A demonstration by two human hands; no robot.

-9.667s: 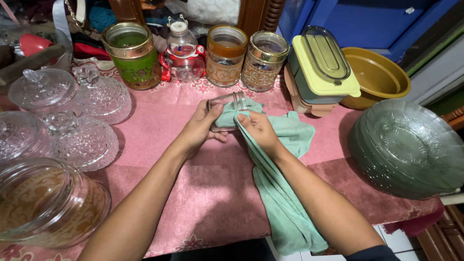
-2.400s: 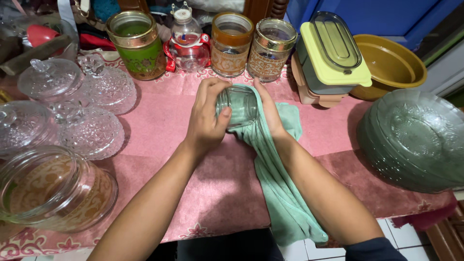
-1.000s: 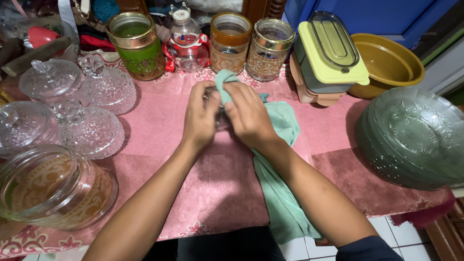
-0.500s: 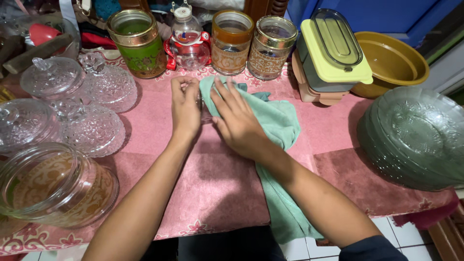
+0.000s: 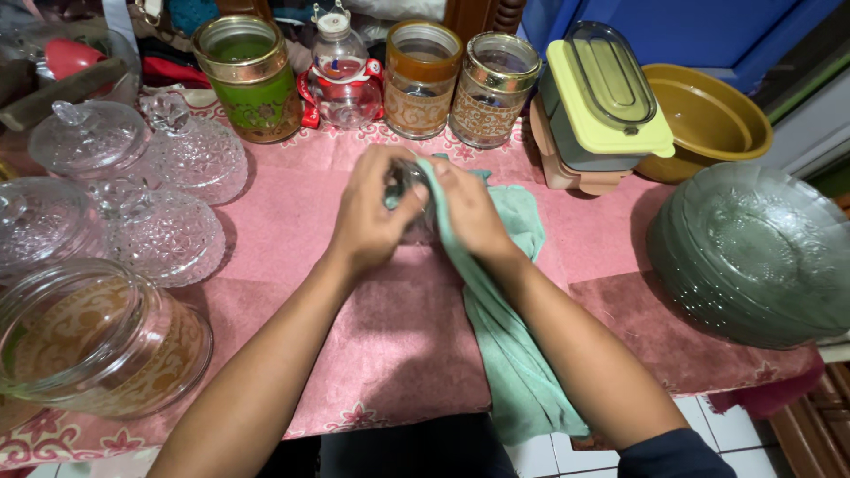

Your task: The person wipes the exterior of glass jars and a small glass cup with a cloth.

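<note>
My left hand (image 5: 370, 218) grips a small clear glass (image 5: 408, 183) over the middle of the pink tablecloth (image 5: 292, 221). My right hand (image 5: 471, 211) presses a pale green cloth (image 5: 513, 354) against that glass from the right side. The cloth drapes down under my right forearm and hangs over the table's near edge. Most of the glass is hidden between my hands and the cloth.
Cut-glass lidded dishes (image 5: 168, 235) and a big glass jar on its side (image 5: 88, 341) lie left. Patterned glass jars (image 5: 250, 75) (image 5: 491, 88) and a small bottle (image 5: 341, 71) line the back. A yellow-lidded box (image 5: 606, 106), an ochre bowl (image 5: 704, 119) and stacked green glass plates (image 5: 761, 257) stand right.
Half a second ago my hands lay flatter, fingers stretched over the cloth. Now both have curled around the glass, and the cloth is wrapped closer against it.
</note>
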